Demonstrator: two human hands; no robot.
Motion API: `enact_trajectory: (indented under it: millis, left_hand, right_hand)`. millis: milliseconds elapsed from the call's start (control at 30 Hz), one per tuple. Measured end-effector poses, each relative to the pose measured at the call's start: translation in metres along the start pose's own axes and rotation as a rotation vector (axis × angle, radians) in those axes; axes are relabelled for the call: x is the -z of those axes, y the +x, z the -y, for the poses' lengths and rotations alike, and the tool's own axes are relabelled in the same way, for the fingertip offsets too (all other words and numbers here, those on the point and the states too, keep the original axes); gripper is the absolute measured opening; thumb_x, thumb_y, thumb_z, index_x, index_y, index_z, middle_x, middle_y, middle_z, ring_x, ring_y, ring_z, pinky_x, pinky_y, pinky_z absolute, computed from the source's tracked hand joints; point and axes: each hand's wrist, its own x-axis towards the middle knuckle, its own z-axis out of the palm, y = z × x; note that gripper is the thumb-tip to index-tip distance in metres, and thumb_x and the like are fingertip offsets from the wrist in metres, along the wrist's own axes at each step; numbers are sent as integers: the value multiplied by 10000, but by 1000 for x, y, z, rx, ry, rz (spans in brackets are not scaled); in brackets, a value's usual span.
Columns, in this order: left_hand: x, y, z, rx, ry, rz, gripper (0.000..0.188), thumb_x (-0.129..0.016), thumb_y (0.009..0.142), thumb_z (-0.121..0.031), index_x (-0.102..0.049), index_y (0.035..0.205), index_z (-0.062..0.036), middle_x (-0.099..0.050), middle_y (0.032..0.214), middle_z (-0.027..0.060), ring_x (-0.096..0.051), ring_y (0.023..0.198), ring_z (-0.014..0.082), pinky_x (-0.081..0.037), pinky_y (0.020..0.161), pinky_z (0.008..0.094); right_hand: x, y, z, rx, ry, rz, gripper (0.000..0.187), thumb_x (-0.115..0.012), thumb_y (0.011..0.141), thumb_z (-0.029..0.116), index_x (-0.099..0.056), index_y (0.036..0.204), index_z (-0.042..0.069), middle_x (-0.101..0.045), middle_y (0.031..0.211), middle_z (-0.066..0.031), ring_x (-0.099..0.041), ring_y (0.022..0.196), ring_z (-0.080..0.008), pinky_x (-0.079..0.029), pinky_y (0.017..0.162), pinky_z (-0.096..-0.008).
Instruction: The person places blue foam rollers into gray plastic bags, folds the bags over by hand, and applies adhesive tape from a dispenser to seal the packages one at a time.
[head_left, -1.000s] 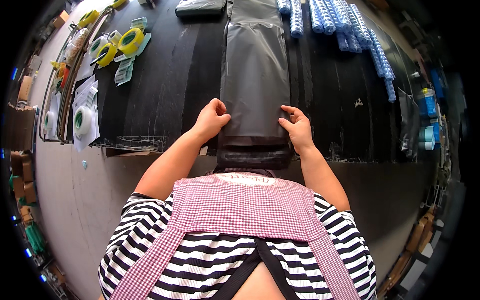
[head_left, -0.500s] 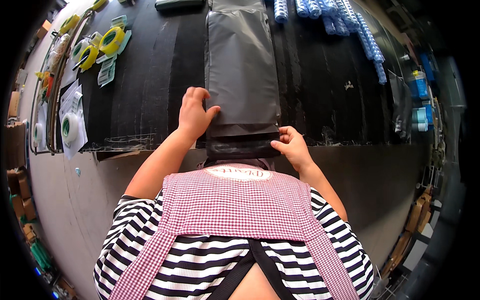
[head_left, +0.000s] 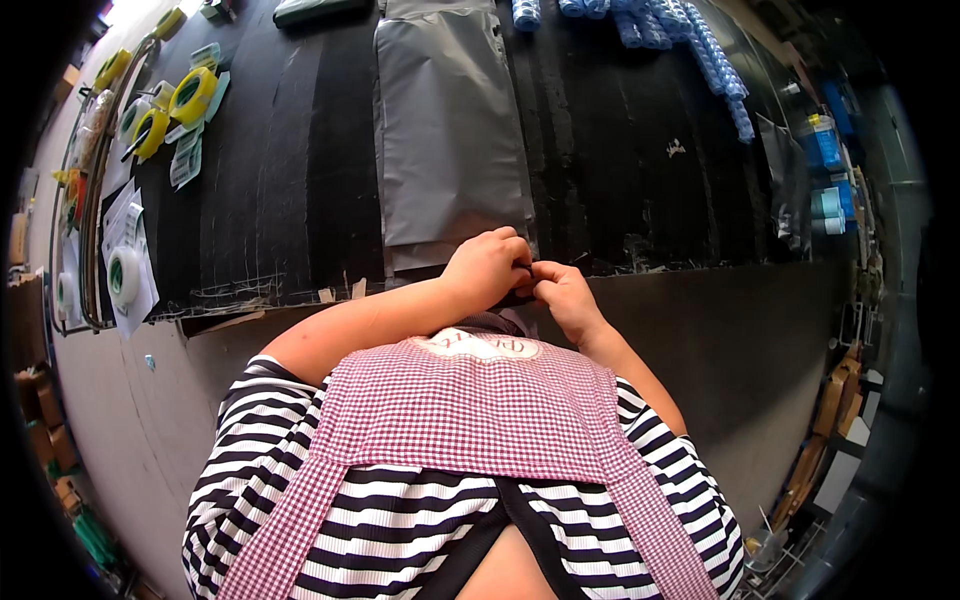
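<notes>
A long stack of grey plastic mailing bags point(head_left: 450, 150) lies on the black table, its near end reaching the table's front edge. At that end's right corner my two hands meet. My left hand point(head_left: 488, 268) reaches across the near end, fingers curled and closed on the dark edge of a bag. Close against it, my right hand point(head_left: 566, 298) pinches the same dark edge between thumb and fingers. My left hand and forearm hide much of the bags' near edge, and the exact grip is partly covered.
Yellow tape rolls point(head_left: 193, 97) and labels lie at the table's left, with a white tape roll point(head_left: 124, 276) on papers nearer me. Blue-and-white patterned rolls point(head_left: 715, 60) lie at the back right. A dark folded bundle point(head_left: 318, 8) sits at the far edge.
My left hand has moved right and nearer, from the stack's left side to its near right corner. Both hands now close together on the bag's dark edge. The whole view has shifted slightly.
</notes>
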Motion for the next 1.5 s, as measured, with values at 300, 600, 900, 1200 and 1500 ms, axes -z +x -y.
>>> enact_trajectory:
  millis: [300,600,900,1200,1500]
  left_hand:
    - [-11,-7,7,-104,-33,-97,72,-753,777,-119,-708,834,-114,-630,885,58,-647,876,294,-535,765,405]
    - [53,-75,16,-267,-369,73,161,-804,827,-133,-651,821,-84,-674,931,21,-633,932,211,-513,821,355]
    - [72,-511,191,1085,265,867,193,-715,884,-212,-693,1008,-66,-681,1051,114,-654,970,266,-537,875,388]
    - [102,-199,84,79,404,-484,301,-711,824,-9,-700,1115,-90,-672,1181,106,-651,1049,315,-535,903,408]
    - [92,-104,100,-183,671,-348,455,-674,817,31,-657,1248,-114,-582,1428,101,-534,1331,283,-420,1128,426]
  right_hand:
    - [7,29,2,-75,14,-41,274,-613,990,273,-707,862,50,-692,777,-35,-633,652,-124,-438,572,-252]
    - [6,45,-14,-26,-78,-91,175,-672,964,180,-707,883,29,-689,748,-30,-620,607,-99,-424,525,-239]
    - [29,36,-6,-14,90,153,297,-581,1044,307,-703,977,44,-727,882,-46,-668,770,-119,-486,671,-247]
    - [20,65,22,944,-904,-201,584,-666,778,-104,-659,1305,148,-600,1091,-81,-641,941,-245,-546,829,-309]
    - [18,79,32,1511,-1285,-171,252,-706,780,57,-778,1009,134,-674,1269,-27,-640,1019,-193,-529,865,-332]
